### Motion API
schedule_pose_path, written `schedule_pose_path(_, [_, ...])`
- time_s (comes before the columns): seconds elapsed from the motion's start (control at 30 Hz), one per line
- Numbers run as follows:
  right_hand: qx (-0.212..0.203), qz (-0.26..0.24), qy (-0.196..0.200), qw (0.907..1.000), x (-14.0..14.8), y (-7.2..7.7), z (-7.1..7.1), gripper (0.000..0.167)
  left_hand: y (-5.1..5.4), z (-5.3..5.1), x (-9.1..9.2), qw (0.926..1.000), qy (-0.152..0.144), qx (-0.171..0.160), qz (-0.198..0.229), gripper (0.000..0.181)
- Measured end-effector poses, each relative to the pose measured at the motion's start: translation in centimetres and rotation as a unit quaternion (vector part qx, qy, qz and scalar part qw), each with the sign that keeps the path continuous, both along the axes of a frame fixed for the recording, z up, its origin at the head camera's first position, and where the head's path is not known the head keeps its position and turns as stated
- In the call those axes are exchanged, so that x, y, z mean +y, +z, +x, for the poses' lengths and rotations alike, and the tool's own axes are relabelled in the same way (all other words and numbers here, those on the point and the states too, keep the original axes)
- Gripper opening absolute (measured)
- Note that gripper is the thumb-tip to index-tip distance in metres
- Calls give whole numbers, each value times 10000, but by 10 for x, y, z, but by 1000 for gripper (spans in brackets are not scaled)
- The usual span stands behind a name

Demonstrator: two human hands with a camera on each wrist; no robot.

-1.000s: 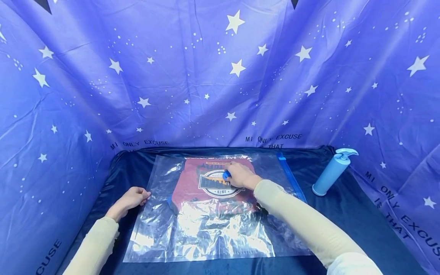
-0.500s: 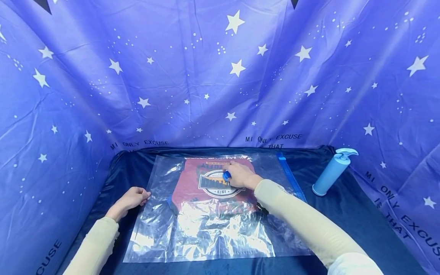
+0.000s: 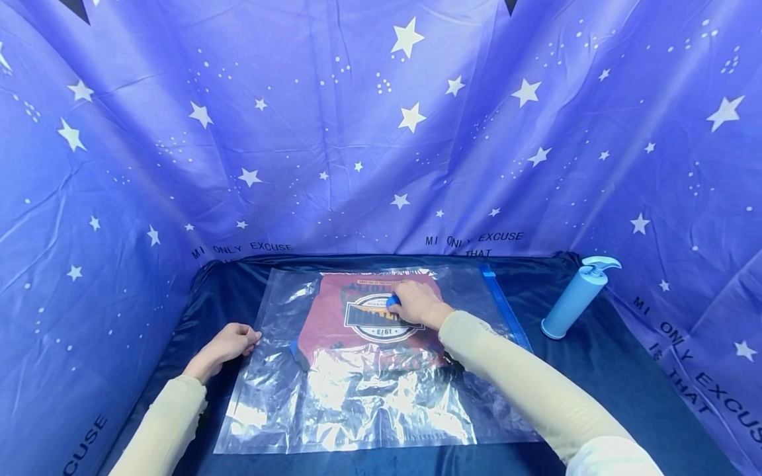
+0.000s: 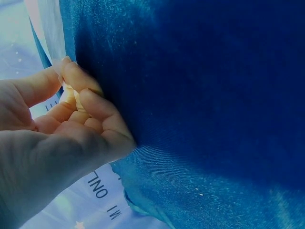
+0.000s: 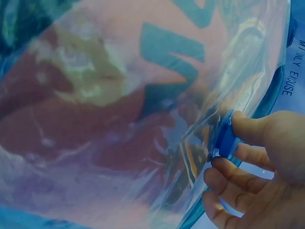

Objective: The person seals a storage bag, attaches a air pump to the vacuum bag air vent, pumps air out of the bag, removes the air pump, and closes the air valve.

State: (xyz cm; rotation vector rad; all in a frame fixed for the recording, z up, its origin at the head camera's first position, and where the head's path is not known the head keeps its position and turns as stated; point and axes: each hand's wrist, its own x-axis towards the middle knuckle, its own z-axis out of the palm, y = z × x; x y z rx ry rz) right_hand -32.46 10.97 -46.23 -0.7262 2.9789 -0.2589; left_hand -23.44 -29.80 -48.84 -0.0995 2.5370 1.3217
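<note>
A clear plastic vacuum storage bag lies flat, with a folded red printed garment inside it. My right hand is over the garment, its thumb and forefinger pinching the round blue valve cap on the bag's upper face. In the right wrist view the other fingers bend below the cap, and the film wrinkles around it. At the bag's left edge, my left hand pinches the film between thumb and forefinger. The left wrist view shows this hand's fingers curled, with a pale strip of film at their tips.
A light blue hand pump stands tilted in the head view, right of the bag's blue zip strip. Dark blue cloth covers the table. Star-patterned purple curtain encloses the back and both sides.
The fingers of my right hand have shifted slightly around the blue valve cap. My left hand, the bag and the pump keep their places.
</note>
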Motion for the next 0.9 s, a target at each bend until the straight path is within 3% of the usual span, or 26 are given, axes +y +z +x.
schedule_pose_path(0.17, [-20,62,93,9999,1,0,-2,43,2,0,1,10000,22,46,38,38])
schedule_pose_path(0.47, [-75,289,198,9994,1,1,1,43,-1,-1,-2,10000,-31,18,38,39])
schedule_pose_path(0.67, [-86,152,159,9997,2,1,1,50,-2,-1,-1,10000,-67,0,50,39])
schedule_pose_path(0.9, [-22,34,114,9999,7,-3,1,41,-1,-1,-1,10000,-6,42,26,39])
